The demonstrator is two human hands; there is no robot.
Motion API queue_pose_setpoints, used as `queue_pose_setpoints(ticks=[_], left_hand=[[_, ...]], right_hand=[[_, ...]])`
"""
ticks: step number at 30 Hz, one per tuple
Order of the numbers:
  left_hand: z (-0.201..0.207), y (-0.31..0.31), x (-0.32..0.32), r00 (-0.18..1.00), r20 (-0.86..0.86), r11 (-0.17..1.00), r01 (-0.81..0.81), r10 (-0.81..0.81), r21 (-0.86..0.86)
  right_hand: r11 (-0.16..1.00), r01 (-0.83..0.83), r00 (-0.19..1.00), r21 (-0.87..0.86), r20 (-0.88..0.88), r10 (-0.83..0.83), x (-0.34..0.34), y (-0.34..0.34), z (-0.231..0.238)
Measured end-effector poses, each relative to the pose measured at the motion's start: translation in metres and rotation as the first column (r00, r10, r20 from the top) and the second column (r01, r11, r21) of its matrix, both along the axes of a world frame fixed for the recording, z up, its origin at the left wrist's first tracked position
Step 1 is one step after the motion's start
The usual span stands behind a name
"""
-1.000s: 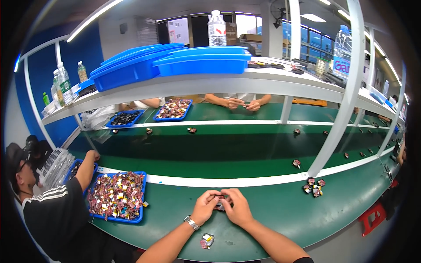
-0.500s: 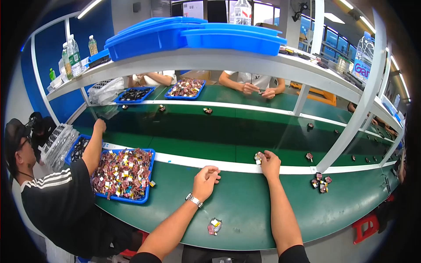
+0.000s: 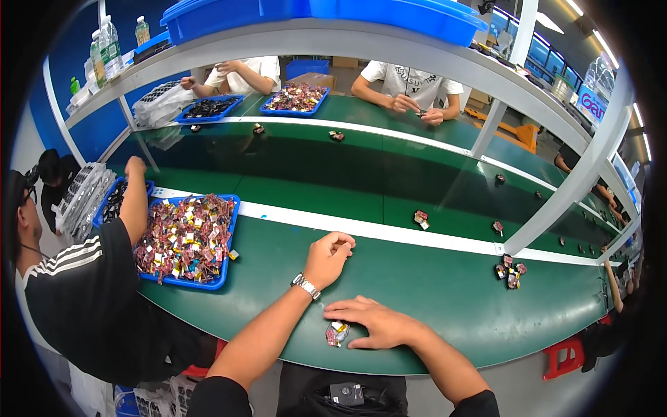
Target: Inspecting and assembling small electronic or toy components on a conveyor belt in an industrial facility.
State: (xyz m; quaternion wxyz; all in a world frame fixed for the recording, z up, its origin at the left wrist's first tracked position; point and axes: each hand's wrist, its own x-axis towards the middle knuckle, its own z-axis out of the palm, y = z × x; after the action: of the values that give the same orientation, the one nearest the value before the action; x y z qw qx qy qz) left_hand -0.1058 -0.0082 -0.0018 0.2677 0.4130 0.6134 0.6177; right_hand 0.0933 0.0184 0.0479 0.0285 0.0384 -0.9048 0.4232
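Observation:
My right hand (image 3: 379,324) lies flat on the green table near its front edge. Its index fingertip and thumb touch a small red and yellow part (image 3: 337,333) that rests on the table. My left hand (image 3: 331,254), with a wristwatch (image 3: 305,285) on the wrist, hovers farther out near the white stripe, fingers curled with nothing visible in them. Another small part (image 3: 421,219) lies on the dark green belt beyond the stripe.
A blue tray (image 3: 221,276) heaped with small parts stands to my left, where a person in a black striped shirt (image 3: 83,292) reaches across. A cluster of parts (image 3: 511,271) lies at the right by a shelf post (image 3: 556,201). People work opposite.
My right hand has pulled back from the belt to the part at the table's front edge. A part now lies on the belt. My left hand stays curled near the stripe.

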Motion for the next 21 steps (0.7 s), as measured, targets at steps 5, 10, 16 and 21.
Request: queue_pose_setpoints(ticks=[5, 10, 16, 21], left_hand=[[0.003, 0.003, -0.001, 1.000, 0.000, 1.000, 0.011, -0.011, 0.000], [0.007, -0.002, -0.004, 0.943, 0.304, 0.990, 0.120, -0.135, 0.068], [0.007, -0.008, 0.021, 0.541, 0.702, 0.861, 0.463, -0.463, 0.210], [0.014, -0.010, 0.023, 0.597, 0.668, 0.866, 0.477, -0.444, 0.150]], right_hand=[[0.998, -0.018, 0.992, 0.054, 0.125, 0.011, -0.012, 0.001, -0.004], [0.827, 0.561, 0.772, -0.031, -0.339, -0.537, -0.020, 0.035, 0.008], [0.535, 0.815, 0.434, -0.222, -0.378, -0.818, -0.025, 0.040, -0.013], [0.540, 0.808, 0.445, -0.233, -0.359, -0.820, -0.021, 0.039, -0.013]])
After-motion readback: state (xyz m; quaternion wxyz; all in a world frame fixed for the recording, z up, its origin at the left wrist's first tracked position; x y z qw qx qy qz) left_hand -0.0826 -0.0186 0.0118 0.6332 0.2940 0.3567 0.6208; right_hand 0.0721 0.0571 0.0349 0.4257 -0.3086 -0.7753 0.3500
